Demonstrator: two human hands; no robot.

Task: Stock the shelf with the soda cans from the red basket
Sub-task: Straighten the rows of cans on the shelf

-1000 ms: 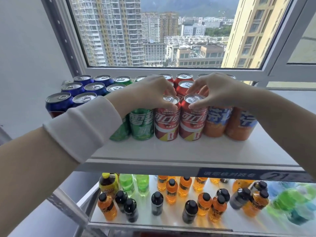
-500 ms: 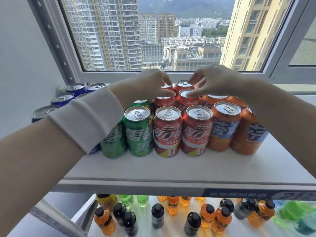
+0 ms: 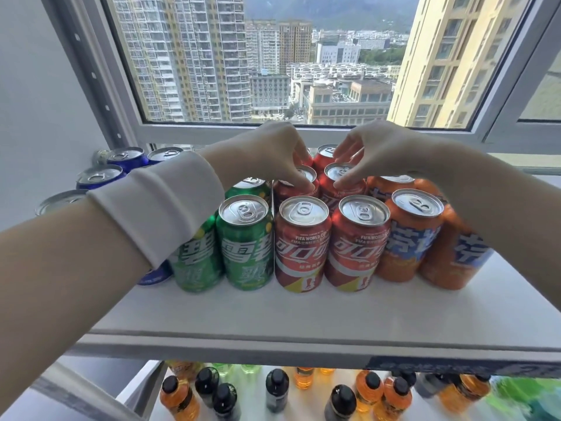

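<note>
– White flat shelf board [image 3: 303, 314] nearest; front row of red alu soda cans [image 3: 303, 238] on it, upright, packed tight. Behind?
– 2nd-row red cans [image 3: 341, 172], also on shelf: left hand [image 3: 267, 156] and right hand [image 3: 391, 153] each pinching a top rim, fingers curled.
– Handling?
– Prob. full, so heavyish; stiff, slick walls. Best taken round rim. Grey window frame [image 3: 212, 135] beyond.
</note>
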